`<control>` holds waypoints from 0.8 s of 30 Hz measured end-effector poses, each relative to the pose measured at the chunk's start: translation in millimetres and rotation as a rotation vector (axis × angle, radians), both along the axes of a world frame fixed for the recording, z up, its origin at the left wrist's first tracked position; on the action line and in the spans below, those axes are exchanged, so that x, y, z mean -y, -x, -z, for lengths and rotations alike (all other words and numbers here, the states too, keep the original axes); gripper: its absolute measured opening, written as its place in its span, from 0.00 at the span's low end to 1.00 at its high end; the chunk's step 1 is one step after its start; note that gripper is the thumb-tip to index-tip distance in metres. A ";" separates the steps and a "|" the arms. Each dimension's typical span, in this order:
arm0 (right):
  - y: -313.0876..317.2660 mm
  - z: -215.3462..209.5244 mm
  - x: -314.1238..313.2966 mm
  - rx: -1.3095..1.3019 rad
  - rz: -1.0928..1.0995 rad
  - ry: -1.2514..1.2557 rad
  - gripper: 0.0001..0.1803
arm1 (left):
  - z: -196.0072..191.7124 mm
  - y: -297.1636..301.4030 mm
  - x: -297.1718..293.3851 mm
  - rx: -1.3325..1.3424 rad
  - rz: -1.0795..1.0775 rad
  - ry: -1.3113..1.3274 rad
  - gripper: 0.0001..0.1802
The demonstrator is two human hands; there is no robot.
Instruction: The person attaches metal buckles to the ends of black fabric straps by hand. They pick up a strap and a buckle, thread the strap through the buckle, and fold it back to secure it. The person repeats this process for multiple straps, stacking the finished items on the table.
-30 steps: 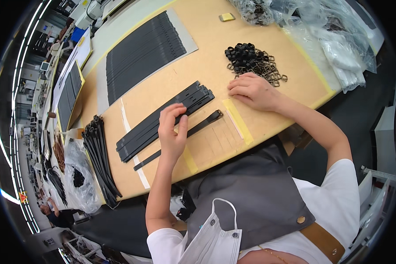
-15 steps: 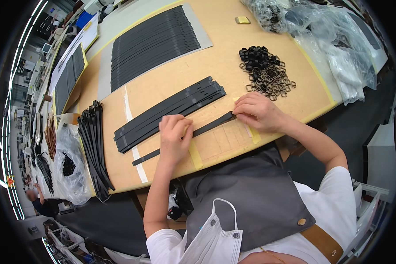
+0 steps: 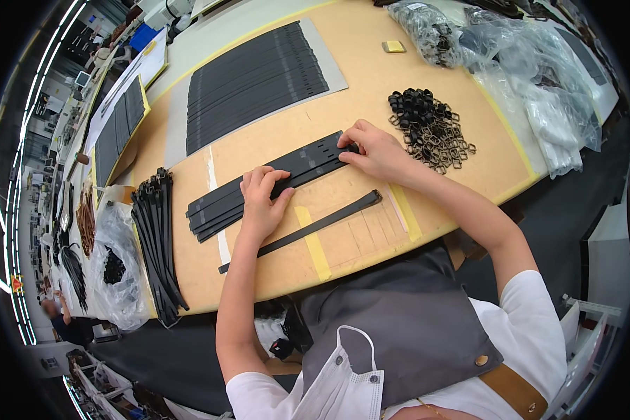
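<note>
A row of flat black straps (image 3: 304, 157), side by side and partly stacked, lies slantwise across the middle of the table. At its right end, by the punched slots, my right hand (image 3: 376, 150) has thumb and fingers closed on a strap end. My left hand (image 3: 262, 203) rests on the near edge of the row, thumb and index finger spread apart. Nearer to me, a single narrow black strap (image 3: 322, 222) lies by itself, with a small buckle or loop at its right end, crossing a yellow tape strip (image 3: 313, 245); my left wrist passes over its left part.
Metal buckles and black loops (image 3: 434, 129) are heaped at right. A grey board with many black straps (image 3: 255, 84) lies farther back. Finished-looking buckled straps (image 3: 155, 238) lie at left beside a clear plastic bag (image 3: 115, 280). More plastic bags (image 3: 511, 70) occupy the far right corner.
Both hands have left the single strap, which now lies on the table. They have moved away from me onto the row of straps, the right hand grasping its right end.
</note>
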State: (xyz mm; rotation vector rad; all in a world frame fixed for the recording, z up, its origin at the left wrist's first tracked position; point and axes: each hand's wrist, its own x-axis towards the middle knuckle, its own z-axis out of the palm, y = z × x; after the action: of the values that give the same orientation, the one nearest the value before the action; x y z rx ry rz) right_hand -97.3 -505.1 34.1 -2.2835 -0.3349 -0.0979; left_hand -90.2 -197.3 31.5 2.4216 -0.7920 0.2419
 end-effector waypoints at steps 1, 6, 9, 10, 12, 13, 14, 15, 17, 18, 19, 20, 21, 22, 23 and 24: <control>-1.8 -1.1 -0.5 -0.005 -0.005 0.005 0.13 | -0.9 -1.1 -0.6 0.002 0.002 -0.002 0.18; -6.0 9.4 3.0 0.113 -0.054 0.002 0.12 | -7.6 -0.8 6.7 -0.001 -0.011 -0.038 0.17; -2.6 11.7 2.6 0.203 -0.111 -0.001 0.11 | -9.2 0.5 7.1 0.102 -0.014 -0.096 0.16; 2.1 9.0 -0.2 0.197 -0.118 -0.042 0.11 | -9.8 0.0 5.3 0.115 -0.001 -0.103 0.16; 13.9 -0.2 -7.3 0.036 -0.120 -0.201 0.10 | -12.6 1.0 -10.4 0.138 0.026 -0.111 0.16; 20.1 -7.1 -9.6 -0.117 -0.107 -0.325 0.09 | -19.8 3.9 -14.6 0.101 0.017 -0.120 0.16; 26.3 -10.2 -9.9 -0.267 -0.091 -0.454 0.08 | -29.9 9.1 -18.6 0.064 0.011 -0.132 0.16; 30.5 -10.2 -8.6 -0.284 -0.085 -0.498 0.07 | -36.8 16.2 -22.9 0.020 -0.020 -0.099 0.17; 35.6 -7.7 -4.0 -0.379 -0.068 -0.651 0.08 | -48.5 24.7 -30.7 -0.040 -0.081 -0.040 0.19; 38.2 -5.6 -2.6 -0.425 -0.060 -0.728 0.08 | -59.8 26.7 -32.6 -0.050 -0.078 -0.097 0.21; 38.9 -2.5 -2.4 -0.410 -0.070 -0.754 0.08 | -65.0 28.9 -32.3 -0.068 -0.066 -0.097 0.22; 40.3 -1.4 -2.9 -0.409 -0.052 -0.768 0.09 | -67.3 29.4 -30.6 -0.086 -0.051 -0.097 0.23; 41.0 -1.6 -6.0 -0.411 -0.044 -0.780 0.09 | -67.5 31.6 -25.3 -0.168 -0.050 -0.090 0.25; 41.2 -2.7 -7.9 -0.412 -0.039 -0.789 0.09 | -67.0 33.8 -16.3 -0.247 -0.052 -0.080 0.27; 41.6 -1.6 -7.9 -0.426 -0.040 -0.810 0.10 | -62.8 35.2 -2.6 -0.259 -0.027 -0.072 0.27; 41.6 0.8 -8.0 -0.438 -0.040 -0.832 0.10 | -53.6 35.1 13.3 -0.226 0.038 -0.005 0.25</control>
State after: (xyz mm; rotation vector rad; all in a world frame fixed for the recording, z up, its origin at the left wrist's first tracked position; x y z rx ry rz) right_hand -138.9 -497.0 33.3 -1.4197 -0.0760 0.2423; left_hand -125.3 -210.6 85.1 2.3830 -0.7352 -0.0481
